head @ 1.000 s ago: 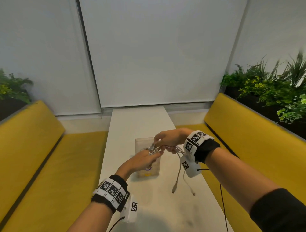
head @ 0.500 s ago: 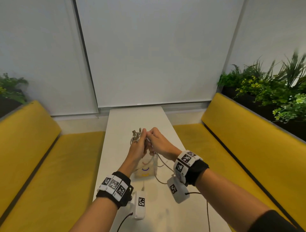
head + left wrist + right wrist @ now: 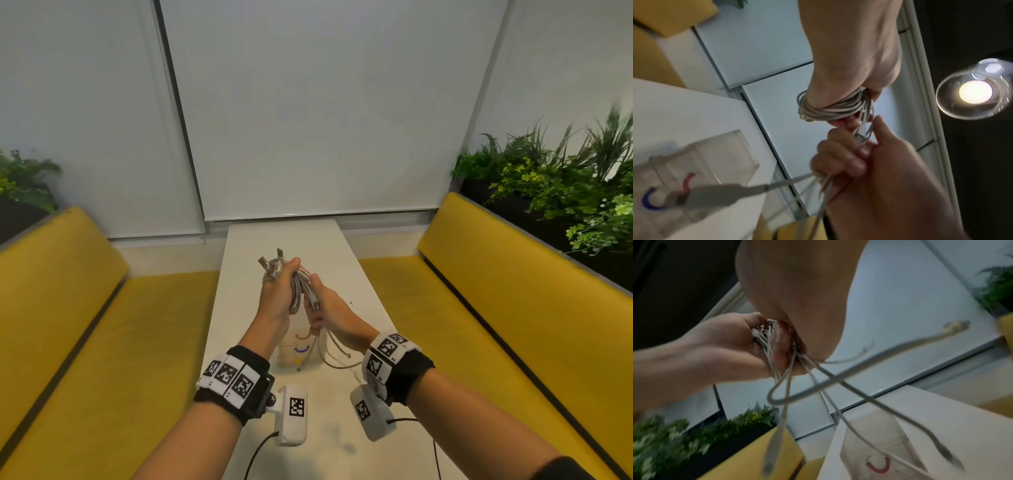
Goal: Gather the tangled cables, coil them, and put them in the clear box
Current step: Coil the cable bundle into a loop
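The white worktop point(image 3: 287, 240) carries the clear box point(image 3: 715, 155), mostly hidden behind both wrists in the head view. Above it, the left hand point(image 3: 279, 294) grips coiled grey-white cables point(image 3: 298, 284); the right hand point(image 3: 330, 313) pinches their blurred, dangling ends.

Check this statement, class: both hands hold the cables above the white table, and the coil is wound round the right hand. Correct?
One error: the coil is wound round the left hand, as the left wrist view shows. The right hand grips the loose strands. Both hands are above the white table.
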`<state>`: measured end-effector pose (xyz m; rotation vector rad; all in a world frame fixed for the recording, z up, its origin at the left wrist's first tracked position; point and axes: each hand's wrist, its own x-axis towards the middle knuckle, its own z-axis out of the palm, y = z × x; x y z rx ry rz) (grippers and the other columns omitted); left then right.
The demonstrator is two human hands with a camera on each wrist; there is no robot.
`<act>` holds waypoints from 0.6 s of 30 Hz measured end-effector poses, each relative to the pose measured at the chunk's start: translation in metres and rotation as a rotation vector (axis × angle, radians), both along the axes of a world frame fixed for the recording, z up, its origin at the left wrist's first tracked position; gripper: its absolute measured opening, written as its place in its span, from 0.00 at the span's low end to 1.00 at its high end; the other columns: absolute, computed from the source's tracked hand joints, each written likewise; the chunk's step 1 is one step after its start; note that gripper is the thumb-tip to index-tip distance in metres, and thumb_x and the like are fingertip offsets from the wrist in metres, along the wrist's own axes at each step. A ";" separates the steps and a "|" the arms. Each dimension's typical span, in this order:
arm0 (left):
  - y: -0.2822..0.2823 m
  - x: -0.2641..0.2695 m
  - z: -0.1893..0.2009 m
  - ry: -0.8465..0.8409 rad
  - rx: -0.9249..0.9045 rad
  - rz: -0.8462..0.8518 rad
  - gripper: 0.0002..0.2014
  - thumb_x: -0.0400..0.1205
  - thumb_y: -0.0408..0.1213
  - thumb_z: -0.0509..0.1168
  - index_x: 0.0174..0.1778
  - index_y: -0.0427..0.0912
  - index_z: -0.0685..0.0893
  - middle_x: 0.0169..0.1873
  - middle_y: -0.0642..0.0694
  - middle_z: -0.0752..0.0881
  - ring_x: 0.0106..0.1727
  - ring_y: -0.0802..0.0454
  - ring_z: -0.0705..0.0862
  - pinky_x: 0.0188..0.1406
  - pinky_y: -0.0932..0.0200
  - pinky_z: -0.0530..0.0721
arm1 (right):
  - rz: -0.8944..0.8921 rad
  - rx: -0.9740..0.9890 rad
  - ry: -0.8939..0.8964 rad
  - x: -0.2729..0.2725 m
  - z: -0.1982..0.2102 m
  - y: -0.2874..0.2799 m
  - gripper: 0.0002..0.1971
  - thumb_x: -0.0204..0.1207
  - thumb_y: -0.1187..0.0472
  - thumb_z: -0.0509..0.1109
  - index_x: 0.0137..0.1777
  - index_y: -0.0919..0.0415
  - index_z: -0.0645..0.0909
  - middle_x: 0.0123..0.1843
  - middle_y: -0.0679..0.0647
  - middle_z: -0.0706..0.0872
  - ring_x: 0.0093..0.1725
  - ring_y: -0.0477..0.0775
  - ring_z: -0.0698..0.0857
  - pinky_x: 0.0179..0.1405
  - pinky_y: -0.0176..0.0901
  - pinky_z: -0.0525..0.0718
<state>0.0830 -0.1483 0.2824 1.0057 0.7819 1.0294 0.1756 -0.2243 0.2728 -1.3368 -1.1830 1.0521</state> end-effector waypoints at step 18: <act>0.008 -0.023 0.028 -0.345 0.040 -0.410 0.17 0.88 0.46 0.60 0.34 0.45 0.75 0.23 0.49 0.72 0.20 0.54 0.72 0.23 0.61 0.72 | 0.287 -0.165 -0.335 0.008 -0.040 -0.005 0.21 0.89 0.50 0.54 0.34 0.58 0.68 0.29 0.52 0.69 0.26 0.49 0.73 0.34 0.46 0.80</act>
